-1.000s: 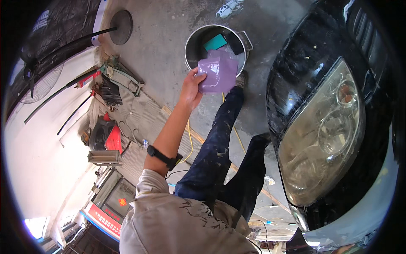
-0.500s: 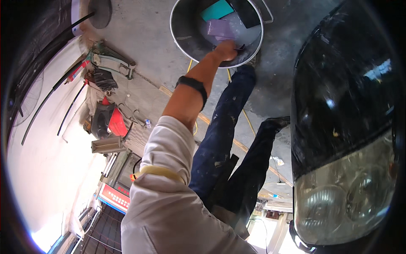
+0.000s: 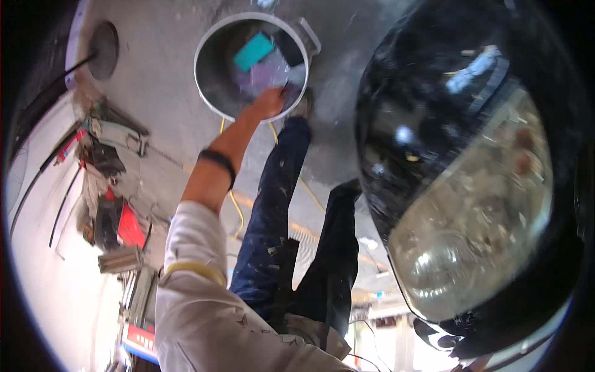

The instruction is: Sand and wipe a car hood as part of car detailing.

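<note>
My left hand (image 3: 270, 103) reaches over the near rim into a round metal bucket (image 3: 199, 74). Its fingers are curled and partly hidden, with a small dark thing beside them that I cannot make out. Within the bucket, a purple cloth-like piece (image 3: 263, 75) lies just beyond the fingers. Past it is a teal rectangular block (image 3: 253, 52), with a dark flat piece (image 3: 287, 46) to its right. Pale liquid shows around them. My right hand is not visible.
On the right stands a car's glossy black body (image 3: 406, 93) with a hazy headlight (image 3: 462, 229). A yellow cord (image 3: 238, 217) runs over the concrete floor near my legs (image 3: 273, 211). A red and black object (image 3: 127, 224) and other clutter line the left wall.
The whole view has shifted: bucket, arm and legs now sit farther left, and more of the headlight shows. My left hand remains at the bucket's near side.
</note>
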The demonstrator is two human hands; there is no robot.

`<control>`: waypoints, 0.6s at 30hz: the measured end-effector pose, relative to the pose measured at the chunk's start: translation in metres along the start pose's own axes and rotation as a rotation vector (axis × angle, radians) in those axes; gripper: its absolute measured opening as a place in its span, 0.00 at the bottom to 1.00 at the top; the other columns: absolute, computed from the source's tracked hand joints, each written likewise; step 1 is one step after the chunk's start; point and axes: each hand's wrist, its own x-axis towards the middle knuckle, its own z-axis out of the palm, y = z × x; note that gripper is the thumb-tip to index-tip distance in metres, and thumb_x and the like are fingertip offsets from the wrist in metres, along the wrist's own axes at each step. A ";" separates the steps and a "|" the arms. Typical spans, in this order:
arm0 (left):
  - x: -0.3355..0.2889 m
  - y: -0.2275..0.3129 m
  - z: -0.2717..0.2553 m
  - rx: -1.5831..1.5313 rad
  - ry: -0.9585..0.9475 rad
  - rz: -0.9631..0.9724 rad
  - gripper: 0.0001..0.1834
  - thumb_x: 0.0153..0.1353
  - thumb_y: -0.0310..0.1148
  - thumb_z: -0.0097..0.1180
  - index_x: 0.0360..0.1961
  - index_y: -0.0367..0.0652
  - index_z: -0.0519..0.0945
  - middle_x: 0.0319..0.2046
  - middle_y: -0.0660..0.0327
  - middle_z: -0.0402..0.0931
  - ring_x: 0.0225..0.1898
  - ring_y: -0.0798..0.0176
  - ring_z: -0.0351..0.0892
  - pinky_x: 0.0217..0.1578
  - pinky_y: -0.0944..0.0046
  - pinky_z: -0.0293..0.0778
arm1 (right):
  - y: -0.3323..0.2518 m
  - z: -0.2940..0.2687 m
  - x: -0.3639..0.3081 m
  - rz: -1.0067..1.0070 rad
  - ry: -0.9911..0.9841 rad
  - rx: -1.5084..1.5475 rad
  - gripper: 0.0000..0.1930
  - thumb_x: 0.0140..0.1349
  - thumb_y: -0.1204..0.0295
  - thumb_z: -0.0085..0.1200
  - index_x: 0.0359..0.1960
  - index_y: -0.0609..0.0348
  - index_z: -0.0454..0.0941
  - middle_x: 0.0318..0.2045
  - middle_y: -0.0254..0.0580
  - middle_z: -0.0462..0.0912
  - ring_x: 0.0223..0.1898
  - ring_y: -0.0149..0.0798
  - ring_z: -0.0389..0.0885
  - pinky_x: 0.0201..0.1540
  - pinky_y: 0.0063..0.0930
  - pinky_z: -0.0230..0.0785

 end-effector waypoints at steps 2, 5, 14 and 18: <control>-0.045 0.021 -0.021 0.001 0.094 0.103 0.18 0.74 0.39 0.48 0.60 0.51 0.81 0.50 0.39 0.82 0.51 0.33 0.81 0.52 0.40 0.76 | 0.046 0.004 -0.009 -0.001 -0.005 0.047 0.26 0.80 0.58 0.41 0.75 0.55 0.64 0.77 0.58 0.60 0.74 0.55 0.65 0.76 0.46 0.57; -0.119 0.023 -0.079 -0.105 0.153 0.066 0.18 0.74 0.30 0.48 0.62 0.50 0.80 0.54 0.47 0.83 0.56 0.38 0.81 0.56 0.50 0.76 | 0.115 0.021 -0.023 -0.032 -0.038 0.211 0.27 0.80 0.59 0.41 0.75 0.55 0.64 0.77 0.58 0.59 0.75 0.55 0.64 0.77 0.46 0.56; -0.254 0.127 -0.133 0.091 0.366 0.031 0.21 0.74 0.36 0.49 0.54 0.27 0.80 0.47 0.40 0.84 0.51 0.42 0.84 0.53 0.50 0.75 | -0.014 0.060 -0.093 -0.106 -0.005 0.167 0.39 0.77 0.57 0.46 0.79 0.71 0.48 0.81 0.61 0.49 0.83 0.54 0.44 0.83 0.41 0.34; -0.314 0.189 -0.121 0.193 0.453 0.102 0.19 0.73 0.35 0.49 0.51 0.27 0.81 0.43 0.37 0.84 0.46 0.36 0.84 0.49 0.46 0.75 | 0.027 0.014 -0.095 -0.347 -0.162 0.279 0.38 0.77 0.56 0.46 0.78 0.71 0.52 0.80 0.62 0.53 0.82 0.54 0.46 0.83 0.43 0.35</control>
